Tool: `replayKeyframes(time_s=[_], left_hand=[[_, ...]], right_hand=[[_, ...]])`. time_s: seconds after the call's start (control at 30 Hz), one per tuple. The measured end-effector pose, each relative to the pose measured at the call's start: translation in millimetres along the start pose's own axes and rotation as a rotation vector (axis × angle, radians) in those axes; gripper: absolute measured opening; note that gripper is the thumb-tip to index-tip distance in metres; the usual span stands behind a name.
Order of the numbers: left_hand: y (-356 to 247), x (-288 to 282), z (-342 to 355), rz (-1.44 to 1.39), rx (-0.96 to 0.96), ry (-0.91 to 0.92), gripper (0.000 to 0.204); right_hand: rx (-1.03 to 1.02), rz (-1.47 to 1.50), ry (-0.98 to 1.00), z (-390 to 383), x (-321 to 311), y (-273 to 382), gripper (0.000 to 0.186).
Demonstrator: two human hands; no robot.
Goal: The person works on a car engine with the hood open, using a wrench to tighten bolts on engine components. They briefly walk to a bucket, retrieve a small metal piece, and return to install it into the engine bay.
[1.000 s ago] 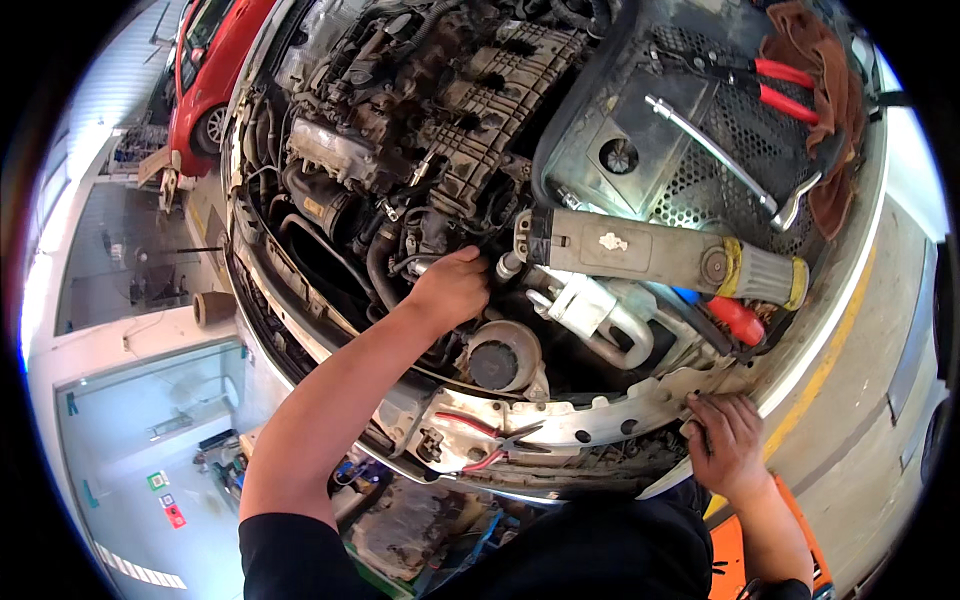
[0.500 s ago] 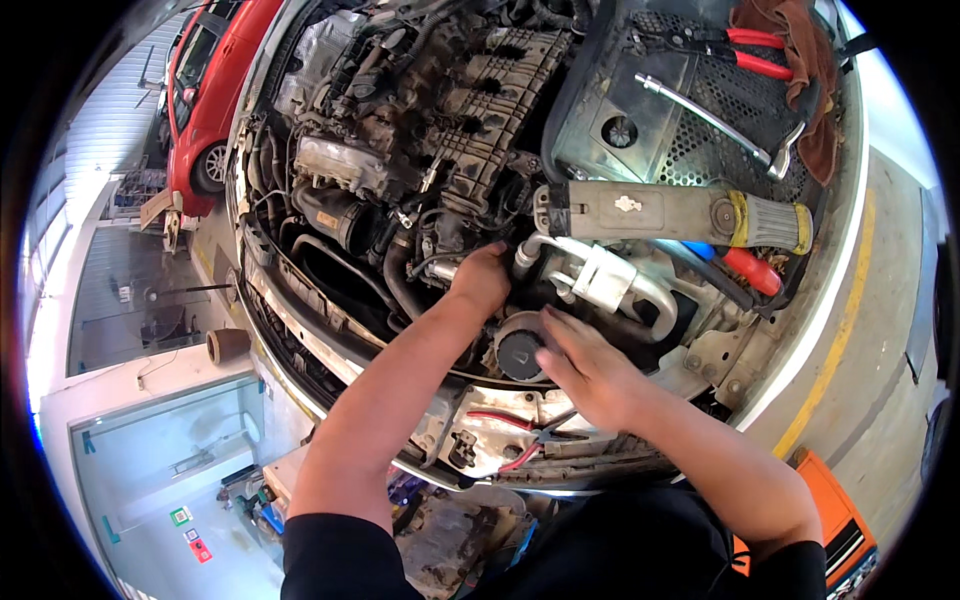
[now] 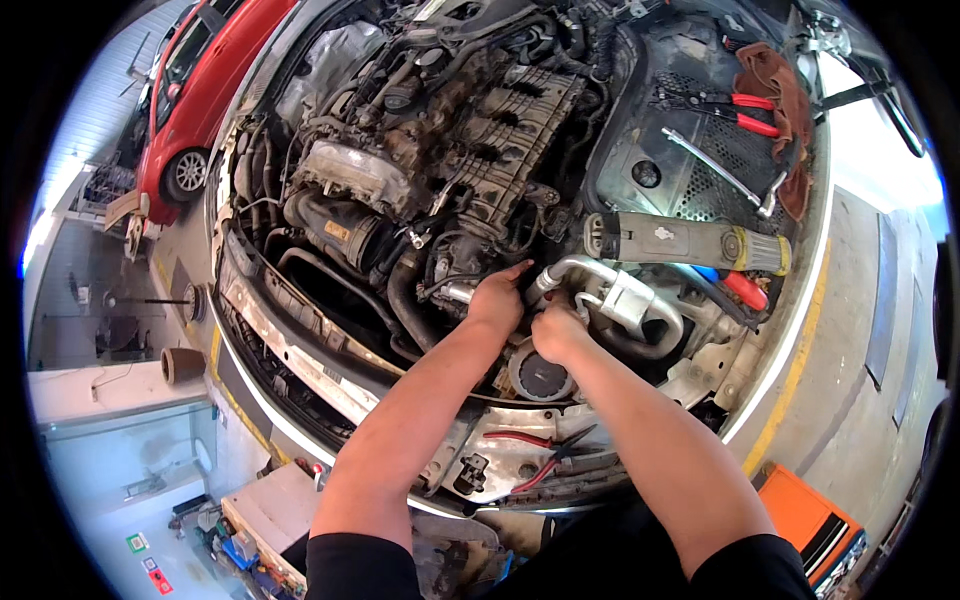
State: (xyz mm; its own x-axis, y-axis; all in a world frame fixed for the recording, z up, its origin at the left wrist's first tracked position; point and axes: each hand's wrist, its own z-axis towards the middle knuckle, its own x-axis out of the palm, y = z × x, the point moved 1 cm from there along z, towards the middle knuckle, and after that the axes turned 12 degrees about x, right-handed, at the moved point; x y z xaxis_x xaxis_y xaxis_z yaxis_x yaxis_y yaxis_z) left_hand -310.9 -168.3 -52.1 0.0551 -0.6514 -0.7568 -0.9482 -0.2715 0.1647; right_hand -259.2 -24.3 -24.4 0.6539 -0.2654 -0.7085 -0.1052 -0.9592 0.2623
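Note:
Both my hands reach down into the front of an engine bay. My left hand (image 3: 497,302) sits in the gap left of a silver metal pipe (image 3: 580,266); one finger points forward, and the others curl down out of sight on something hidden. My right hand (image 3: 560,330) is closed just below the pipe's bend, its fingertips hidden. What it grips cannot be made out. The pipe joins a pale metal block (image 3: 628,298) on the right. Beneath my right wrist is a round dark cap (image 3: 541,374). Left of my hands are a black hose (image 3: 403,300) and the dirty engine (image 3: 500,140).
Red-handled pliers (image 3: 540,465) lie on the front panel. At the right are a grey ribbed duct (image 3: 680,240), a long ratchet (image 3: 712,163), red-handled pliers (image 3: 752,112) and a brown rag (image 3: 785,85). A red car (image 3: 190,110) stands at far left; an orange cabinet (image 3: 805,515) is at lower right.
My right hand has moved from lying flat beside the round cap up to the pipe, its fingers now curled. My left hand stays in the same gap. The view has shifted slightly.

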Motion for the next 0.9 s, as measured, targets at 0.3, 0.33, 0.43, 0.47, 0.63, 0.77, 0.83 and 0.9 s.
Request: replayKeyframes(time_s=[0.3, 0.33, 0.43, 0.47, 0.63, 0.77, 0.83, 0.9], left_hand=[[4, -8, 6, -0.153, -0.124, -0.13, 0.026], [2, -6, 2, -0.171, -0.157, -0.188, 0.026], [1, 1, -11, -0.205, -0.199, -0.251, 0.025], [1, 10, -10, -0.243, -0.227, -0.243, 0.024], [1, 29, 4, -0.261, -0.279, -0.407, 0.023], [-4, 7, 7, -0.317, -0.284, -0.429, 0.023], [-4, 19, 8, -0.318, -0.261, -0.348, 0.023], [-6, 36, 16, -0.372, -0.266, -0.318, 0.024]], right_hand=[[0.203, -0.243, 0.165, 93, 46, -26, 0.036], [0.358, -0.052, 0.133, 95, 42, -21, 0.039], [0.394, 0.13, 0.144, 77, 20, -3, 0.043], [0.341, 0.032, 0.161, 83, 25, 5, 0.042], [0.221, -0.216, 0.076, 116, 42, -10, 0.036], [0.231, -0.433, 0.098, 129, 53, -35, 0.034], [0.22, -0.505, 0.096, 116, 48, -16, 0.035], [0.158, -0.522, 0.154, 112, 45, -10, 0.04]])
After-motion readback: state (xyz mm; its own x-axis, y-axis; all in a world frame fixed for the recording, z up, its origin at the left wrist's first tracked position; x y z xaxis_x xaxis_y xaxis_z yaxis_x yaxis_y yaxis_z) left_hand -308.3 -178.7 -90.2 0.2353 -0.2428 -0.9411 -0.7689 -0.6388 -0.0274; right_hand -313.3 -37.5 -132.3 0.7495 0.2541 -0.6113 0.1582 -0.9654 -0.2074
